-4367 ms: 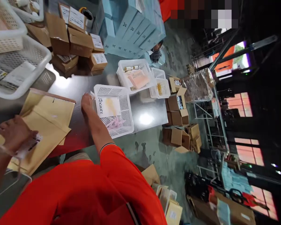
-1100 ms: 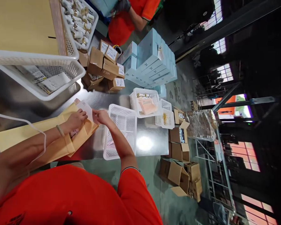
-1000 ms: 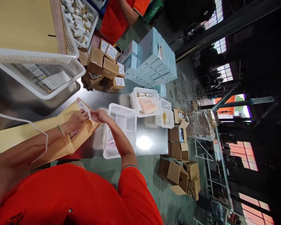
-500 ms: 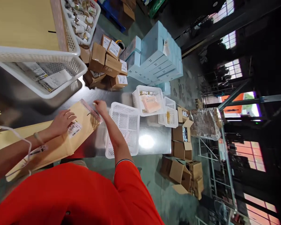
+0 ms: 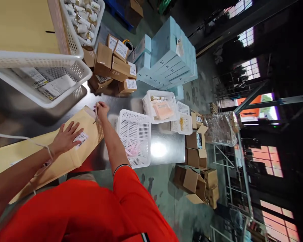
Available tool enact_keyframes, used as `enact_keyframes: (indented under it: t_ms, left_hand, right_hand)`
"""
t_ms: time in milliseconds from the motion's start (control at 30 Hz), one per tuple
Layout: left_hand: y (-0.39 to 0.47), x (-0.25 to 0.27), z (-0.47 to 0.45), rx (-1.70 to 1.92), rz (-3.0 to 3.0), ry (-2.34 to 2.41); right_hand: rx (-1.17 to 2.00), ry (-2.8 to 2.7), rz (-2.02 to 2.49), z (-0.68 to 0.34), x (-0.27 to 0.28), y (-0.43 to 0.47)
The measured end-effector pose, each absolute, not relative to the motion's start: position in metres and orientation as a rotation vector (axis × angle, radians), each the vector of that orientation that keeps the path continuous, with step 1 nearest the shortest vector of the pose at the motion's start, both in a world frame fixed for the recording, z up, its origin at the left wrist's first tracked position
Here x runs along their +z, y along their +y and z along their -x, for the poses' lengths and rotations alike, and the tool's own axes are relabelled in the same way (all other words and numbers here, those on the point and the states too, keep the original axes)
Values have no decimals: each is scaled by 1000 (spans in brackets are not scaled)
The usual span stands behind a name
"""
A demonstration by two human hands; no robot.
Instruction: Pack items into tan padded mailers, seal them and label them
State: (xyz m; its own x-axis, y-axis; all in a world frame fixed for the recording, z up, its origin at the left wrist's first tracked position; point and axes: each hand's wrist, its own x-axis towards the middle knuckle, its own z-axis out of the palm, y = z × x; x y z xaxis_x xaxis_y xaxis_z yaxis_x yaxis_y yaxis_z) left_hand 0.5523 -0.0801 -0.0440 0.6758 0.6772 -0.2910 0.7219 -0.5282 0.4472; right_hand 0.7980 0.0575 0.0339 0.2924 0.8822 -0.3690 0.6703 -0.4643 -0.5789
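A yellow padded envelope (image 5: pixel 68 160) with a barcode label (image 5: pixel 80 138) lies on the steel table (image 5: pixel 166 149). My left hand (image 5: pixel 65 137) rests flat on it beside the label, fingers spread. My right hand (image 5: pixel 102 109) is at the envelope's open end, pinching a thin pale strip (image 5: pixel 97 113) at the flap. Just right of my right forearm stands a white mesh basket (image 5: pixel 133 115) with pink items in its bottom.
A large white basket (image 5: pixel 49 102) of paper labels sits at the upper left, with small labelled cardboard boxes (image 5: pixel 112 69) behind it. Pale blue boxes (image 5: pixel 166 60) are stacked farther back. Two smaller white baskets (image 5: pixel 158 96) stand beyond. Open cartons (image 5: pixel 194 179) lie on the floor.
The white card that both hands held at the envelope's mouth is gone from view. My left hand has flattened onto the envelope, and my right hand has moved up to the flap strip.
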Motion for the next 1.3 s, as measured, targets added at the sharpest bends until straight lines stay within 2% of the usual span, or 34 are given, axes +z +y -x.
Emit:
enact_keyframes:
  t_ms: [167,200,267,367,500,600,700,767,900,1067,1300]
  left_hand:
    - [-82,-40,-553,-128,-2345,1101]
    - [-82,-40,-553,-104,-2346,1104]
    - [-83,-39,-553,-81,-2348,1110]
    - [-84,-34,-555,-112,-2331,1136]
    - [-79,-23,-574,-47,-2295,1221]
    - [-69,-20,-595,-47,-2310,1124]
    - [-61,-27,-609,-85,-2297,1044]
    - [-60,-35,-611,-103,-2285,1063]
    - [-64,-46,-606,-49,-2300,1077]
    - [-70,-43,-606,-49,-2306,1102]
    - [-53,-22,-615,1,-2268,1170]
  right_hand:
    - [643,-1188,2287,-895,109,48]
    - [507,-1116,2320,-927,132,36]
    - [-15,-850,2446,-991,177,-1]
    - [-283,-716,2689,-1051,216,-80]
    - [-60,-824,2877,-1046,193,-159]
    - [200,-1003,2908,-1006,159,-166]
    - [388,-1365,2810,-952,131,-129]
    - [576,-1741,2587,-912,112,-91]
    - [840,-2036,2371,-852,72,-24]
    - [921,-2244,2334,-832,48,-11]
    - [816,-2328,2303,-800,28,-71]
